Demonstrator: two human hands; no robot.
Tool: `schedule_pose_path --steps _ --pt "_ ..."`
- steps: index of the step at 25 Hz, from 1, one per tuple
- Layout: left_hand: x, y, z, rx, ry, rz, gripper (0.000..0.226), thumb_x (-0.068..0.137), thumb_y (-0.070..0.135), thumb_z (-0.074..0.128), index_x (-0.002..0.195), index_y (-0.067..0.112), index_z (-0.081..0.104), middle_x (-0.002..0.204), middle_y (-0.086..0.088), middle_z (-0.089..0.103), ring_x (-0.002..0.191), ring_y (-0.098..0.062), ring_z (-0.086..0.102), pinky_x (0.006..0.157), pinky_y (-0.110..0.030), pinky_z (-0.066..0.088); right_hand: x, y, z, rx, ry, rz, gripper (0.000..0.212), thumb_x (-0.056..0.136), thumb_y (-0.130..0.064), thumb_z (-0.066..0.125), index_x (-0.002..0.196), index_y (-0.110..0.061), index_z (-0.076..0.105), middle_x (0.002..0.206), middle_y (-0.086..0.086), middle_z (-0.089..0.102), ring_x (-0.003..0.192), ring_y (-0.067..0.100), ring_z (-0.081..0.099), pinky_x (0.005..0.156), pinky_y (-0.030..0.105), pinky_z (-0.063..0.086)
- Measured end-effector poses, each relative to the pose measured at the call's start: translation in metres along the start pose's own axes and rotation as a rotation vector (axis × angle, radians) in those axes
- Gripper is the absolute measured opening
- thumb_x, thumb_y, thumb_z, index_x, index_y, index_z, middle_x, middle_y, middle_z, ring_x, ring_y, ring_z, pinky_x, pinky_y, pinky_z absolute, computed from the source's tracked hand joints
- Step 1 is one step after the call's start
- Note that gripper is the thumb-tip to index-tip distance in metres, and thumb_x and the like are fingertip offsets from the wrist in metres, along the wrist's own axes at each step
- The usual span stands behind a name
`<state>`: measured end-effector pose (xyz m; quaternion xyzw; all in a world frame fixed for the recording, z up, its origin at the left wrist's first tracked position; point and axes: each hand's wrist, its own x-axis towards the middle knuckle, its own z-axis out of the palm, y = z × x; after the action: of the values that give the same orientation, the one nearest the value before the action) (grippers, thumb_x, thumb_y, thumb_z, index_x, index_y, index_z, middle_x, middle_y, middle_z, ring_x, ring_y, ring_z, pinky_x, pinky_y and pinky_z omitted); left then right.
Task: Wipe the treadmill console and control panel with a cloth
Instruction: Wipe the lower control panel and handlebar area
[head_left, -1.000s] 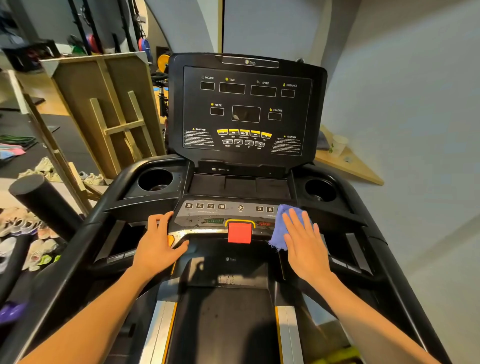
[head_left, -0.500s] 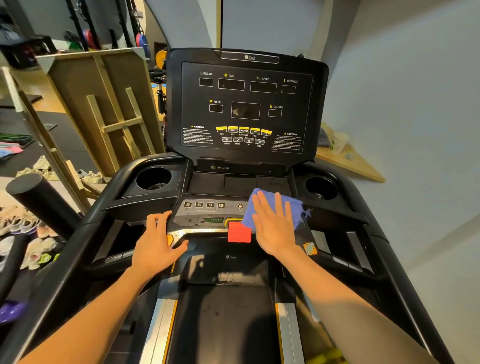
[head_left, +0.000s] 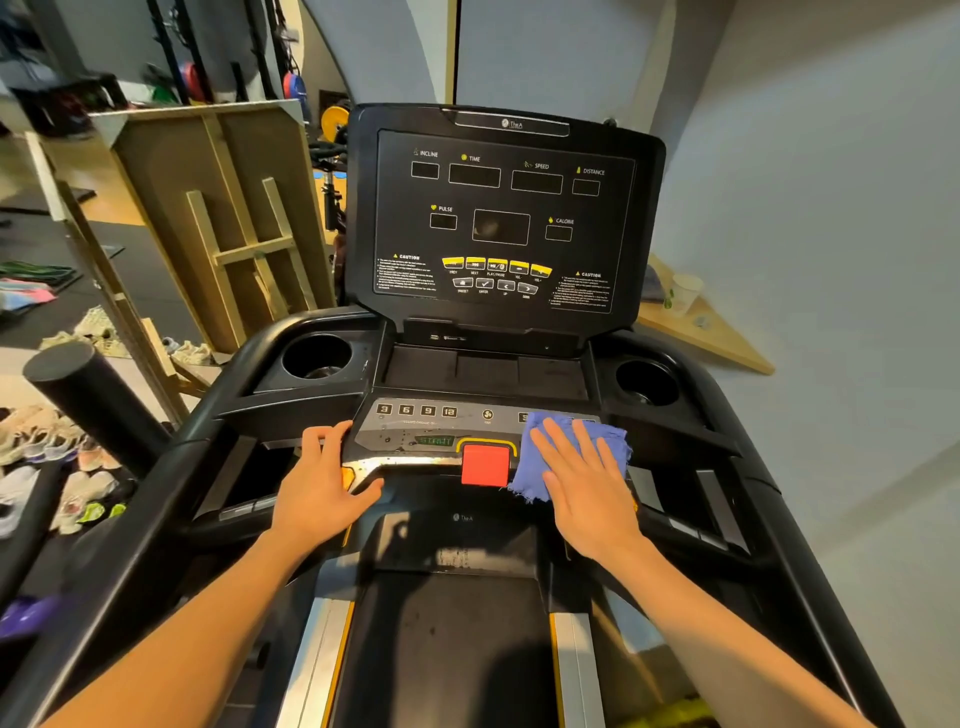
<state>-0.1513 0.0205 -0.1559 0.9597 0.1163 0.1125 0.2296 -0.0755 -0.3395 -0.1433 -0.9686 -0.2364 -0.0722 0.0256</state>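
Observation:
The black treadmill console (head_left: 501, 218) stands upright ahead of me with dark display windows and yellow buttons. Below it lies the grey control panel (head_left: 415, 428) with number keys, a green START readout and a red stop button (head_left: 485, 465). A blue cloth (head_left: 608, 441) lies on the panel's right half, just right of the red button. My right hand (head_left: 587, 483) presses flat on the cloth, fingers spread. My left hand (head_left: 322, 488) grips the panel's left front edge.
Cup holders (head_left: 317, 356) (head_left: 647, 382) sit on either side of the console. A wooden frame (head_left: 228, 228) leans at the left, with shoes (head_left: 57, 467) scattered on the floor and a black foam roller (head_left: 88, 395). A wooden shelf with a paper cup (head_left: 684, 293) meets the grey wall at right.
My right hand slid the cloth left toward the panel's centre, then back right and down to beside the red button. My left hand kept its grip.

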Motion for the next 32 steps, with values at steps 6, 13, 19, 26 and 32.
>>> schedule_pose_path --steps 6,13,19,26,32 --pt "-0.001 0.003 -0.002 -0.004 -0.004 0.0 0.091 0.075 0.053 0.076 0.147 0.019 0.032 0.137 -0.003 0.034 0.086 -0.015 0.059 0.068 -0.028 0.057 0.042 -0.028 -0.019 0.076 -0.051 0.248 0.062 0.109 -0.043 0.026 0.163 -0.031 -0.002 0.172 -0.002 -0.006 0.158 0.031 -0.01 0.125 0.051 -0.003" --pt "0.0 0.004 -0.001 0.007 -0.006 -0.009 0.091 0.075 0.053 0.076 0.147 0.02 0.033 0.138 -0.004 0.035 0.087 -0.014 0.059 0.068 -0.027 0.056 0.072 -0.083 -0.022 0.087 -0.157 0.068 0.06 0.111 -0.041 0.022 0.163 -0.027 -0.005 0.172 -0.003 -0.01 0.155 0.036 -0.019 0.125 0.056 -0.007" --pt "0.0 0.003 -0.002 -0.006 -0.007 -0.007 0.091 0.074 0.054 0.076 0.147 0.02 0.034 0.137 -0.003 0.036 0.084 -0.012 0.056 0.067 -0.027 0.057 0.038 -0.084 -0.001 0.037 -0.04 -0.279 0.067 0.109 -0.035 0.041 0.163 -0.03 0.003 0.17 -0.009 -0.003 0.157 0.031 -0.01 0.124 0.052 -0.008" --pt "-0.002 0.005 -0.004 -0.033 -0.034 -0.004 0.093 0.076 0.059 0.072 0.149 0.021 0.03 0.139 -0.001 0.034 0.088 -0.013 0.06 0.074 -0.029 0.058 0.031 -0.058 0.009 0.004 0.036 -0.062 0.058 0.107 -0.049 0.007 0.16 -0.031 0.016 0.169 -0.002 0.019 0.157 0.029 0.008 0.124 0.05 0.005" --pt "-0.001 0.004 -0.006 -0.026 -0.037 -0.025 0.094 0.073 0.061 0.07 0.149 0.024 0.028 0.138 0.002 0.033 0.085 -0.011 0.061 0.069 -0.025 0.058 0.081 -0.099 -0.001 0.07 -0.008 0.114 0.064 0.107 -0.044 0.035 0.164 -0.026 0.013 0.172 -0.001 0.005 0.157 0.037 -0.001 0.124 0.055 0.003"
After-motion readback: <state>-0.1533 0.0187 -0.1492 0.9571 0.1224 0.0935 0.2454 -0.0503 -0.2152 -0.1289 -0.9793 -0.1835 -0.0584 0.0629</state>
